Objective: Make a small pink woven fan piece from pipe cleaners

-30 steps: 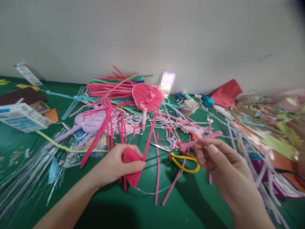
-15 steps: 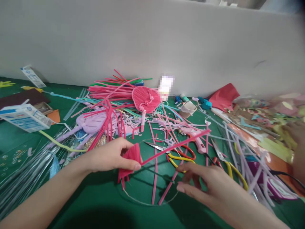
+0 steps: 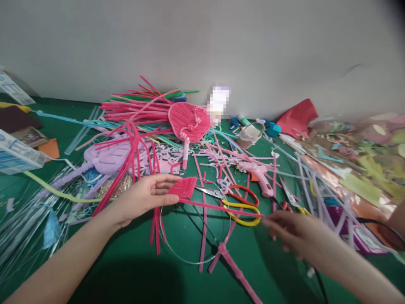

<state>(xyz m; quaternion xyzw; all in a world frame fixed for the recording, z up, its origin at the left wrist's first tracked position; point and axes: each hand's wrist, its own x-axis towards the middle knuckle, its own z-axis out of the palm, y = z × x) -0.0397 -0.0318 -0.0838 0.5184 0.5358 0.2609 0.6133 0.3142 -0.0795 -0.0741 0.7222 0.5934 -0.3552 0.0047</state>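
Observation:
My left hand [image 3: 152, 196] pinches a small panel of red pipe cleaners [image 3: 182, 187] laid side by side, attached to a thin wire hoop [image 3: 177, 254]. Several red ends dangle below the panel. A pink wrapped handle [image 3: 238, 272] runs from the hoop's lower edge toward me. One long red pipe cleaner [image 3: 221, 207] stretches rightward from the panel, and its far tip is between the fingertips of my right hand [image 3: 292, 234]. Under that strand lie scissors [image 3: 243, 217] with yellow and red handles. A finished red fan [image 3: 190, 122] rests farther back.
A pink glue gun [image 3: 261, 177] lies right of the scissors. Behind are a heap of red pipe cleaners [image 3: 136, 112], a lilac fan [image 3: 107, 156] and a small basket [image 3: 249, 135]. Silver strands [image 3: 28, 236] cover the left side. Another person's arm [image 3: 397, 221] shows at the right edge.
The long red pipe cleaner has swung down from its upward slant, and my right hand has moved right to its tip. The panel has turned flatter, and the pink handle has come into sight.

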